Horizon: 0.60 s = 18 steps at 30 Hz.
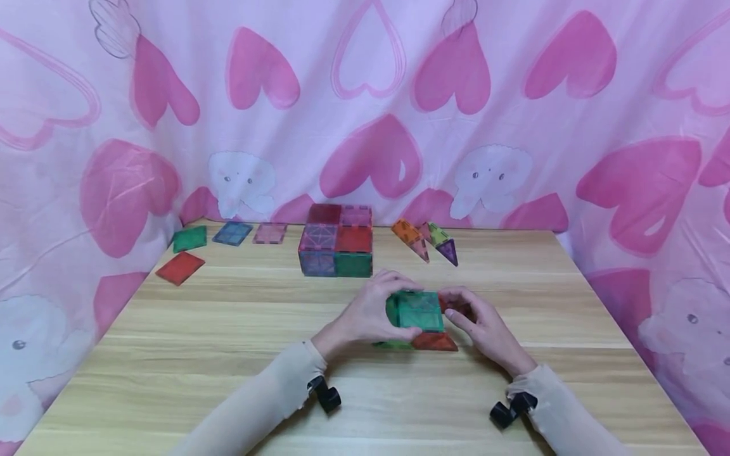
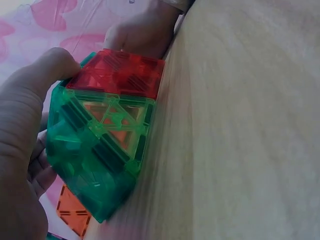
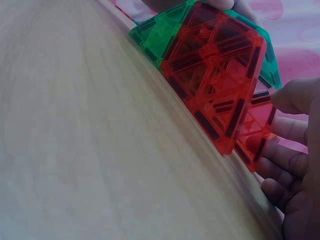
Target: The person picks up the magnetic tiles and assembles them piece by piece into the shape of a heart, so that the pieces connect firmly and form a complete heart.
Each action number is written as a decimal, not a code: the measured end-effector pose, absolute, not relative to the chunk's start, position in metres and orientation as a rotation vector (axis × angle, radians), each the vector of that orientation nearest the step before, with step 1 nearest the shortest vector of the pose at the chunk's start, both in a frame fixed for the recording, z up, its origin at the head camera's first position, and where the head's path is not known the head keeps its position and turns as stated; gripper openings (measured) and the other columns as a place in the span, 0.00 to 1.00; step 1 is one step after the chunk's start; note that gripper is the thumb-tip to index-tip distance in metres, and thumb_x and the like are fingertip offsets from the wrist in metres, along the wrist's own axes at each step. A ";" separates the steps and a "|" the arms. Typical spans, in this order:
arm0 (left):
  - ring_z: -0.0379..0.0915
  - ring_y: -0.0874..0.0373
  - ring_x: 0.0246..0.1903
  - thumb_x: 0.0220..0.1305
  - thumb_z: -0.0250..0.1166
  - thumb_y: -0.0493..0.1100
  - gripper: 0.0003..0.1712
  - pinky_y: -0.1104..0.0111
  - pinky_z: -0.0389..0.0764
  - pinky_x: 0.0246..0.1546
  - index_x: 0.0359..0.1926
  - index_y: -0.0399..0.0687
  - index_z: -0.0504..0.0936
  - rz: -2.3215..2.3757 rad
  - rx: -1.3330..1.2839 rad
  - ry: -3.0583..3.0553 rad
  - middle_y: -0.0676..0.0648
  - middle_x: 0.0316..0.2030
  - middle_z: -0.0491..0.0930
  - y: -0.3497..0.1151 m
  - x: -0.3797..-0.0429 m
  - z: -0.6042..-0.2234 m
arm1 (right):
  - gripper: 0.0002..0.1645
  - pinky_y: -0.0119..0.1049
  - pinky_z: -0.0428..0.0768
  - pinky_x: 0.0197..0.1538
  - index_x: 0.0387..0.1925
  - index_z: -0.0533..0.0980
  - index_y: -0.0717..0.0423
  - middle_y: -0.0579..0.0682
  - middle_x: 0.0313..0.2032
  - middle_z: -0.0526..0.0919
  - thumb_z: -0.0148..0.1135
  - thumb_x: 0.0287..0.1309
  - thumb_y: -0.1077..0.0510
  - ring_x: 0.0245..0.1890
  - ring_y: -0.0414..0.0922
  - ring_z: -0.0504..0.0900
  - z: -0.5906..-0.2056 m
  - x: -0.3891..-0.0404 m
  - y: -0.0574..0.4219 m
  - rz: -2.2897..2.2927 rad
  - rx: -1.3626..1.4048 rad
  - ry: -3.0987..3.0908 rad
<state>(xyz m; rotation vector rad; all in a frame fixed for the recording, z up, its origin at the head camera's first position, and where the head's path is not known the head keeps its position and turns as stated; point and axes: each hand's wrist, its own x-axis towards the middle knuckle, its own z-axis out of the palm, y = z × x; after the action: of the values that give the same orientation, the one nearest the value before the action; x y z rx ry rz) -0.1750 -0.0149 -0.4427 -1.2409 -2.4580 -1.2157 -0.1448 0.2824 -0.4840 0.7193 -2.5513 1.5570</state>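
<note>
A small structure of see-through magnetic tiles stands on the table, with a green square tile [image 1: 421, 310] on top. Along its near side are a red tile [image 1: 435, 342] and a green triangular tile [image 2: 117, 117]. My left hand [image 1: 373, 310] grips the structure from the left, thumb at the near edge and fingers at the far edge. At the right side my right hand [image 1: 480, 322] pinches a red triangular tile [image 3: 255, 125] between thumb and fingers. Part of that tile is hidden behind the near red one in the right wrist view.
Behind the hands stands a tile box [image 1: 336, 244] of purple, red and green squares. To its left lie loose tiles, including a red one [image 1: 180, 268] and a blue one [image 1: 232, 234]. Orange [image 1: 408, 232] and purple [image 1: 447, 251] pieces lie right of it. A pink curtain [image 1: 365, 107] hangs behind.
</note>
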 end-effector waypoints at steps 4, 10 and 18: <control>0.72 0.58 0.61 0.54 0.85 0.58 0.41 0.59 0.79 0.64 0.67 0.53 0.87 -1.187 -1.263 -2.448 0.53 0.59 0.82 -0.014 -0.175 -0.445 | 0.19 0.31 0.84 0.53 0.69 0.79 0.52 0.52 0.59 0.88 0.59 0.84 0.63 0.53 0.44 0.85 -0.485 -0.145 0.282 1.544 0.709 -2.552; 0.71 0.57 0.66 0.55 0.87 0.59 0.45 0.55 0.78 0.69 0.71 0.53 0.85 -1.185 -1.284 -2.430 0.52 0.64 0.81 -0.021 -0.176 -0.443 | 0.20 0.32 0.84 0.52 0.69 0.79 0.53 0.52 0.58 0.88 0.59 0.83 0.64 0.53 0.44 0.85 -0.485 -0.145 0.281 1.543 0.725 -2.549; 0.73 0.55 0.68 0.53 0.89 0.53 0.46 0.49 0.78 0.70 0.72 0.55 0.83 -1.269 -1.138 -2.263 0.52 0.65 0.83 -0.063 -0.193 -0.421 | 0.19 0.31 0.83 0.53 0.70 0.78 0.53 0.53 0.60 0.87 0.59 0.84 0.62 0.55 0.43 0.85 -0.486 -0.145 0.282 1.536 0.708 -2.562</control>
<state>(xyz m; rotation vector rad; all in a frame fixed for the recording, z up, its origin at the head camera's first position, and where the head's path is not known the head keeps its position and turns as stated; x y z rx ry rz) -0.1931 -0.0633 -0.4215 -1.1380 -2.2628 -1.2693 -0.1449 0.2823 -0.4858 0.7084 -2.5616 1.5360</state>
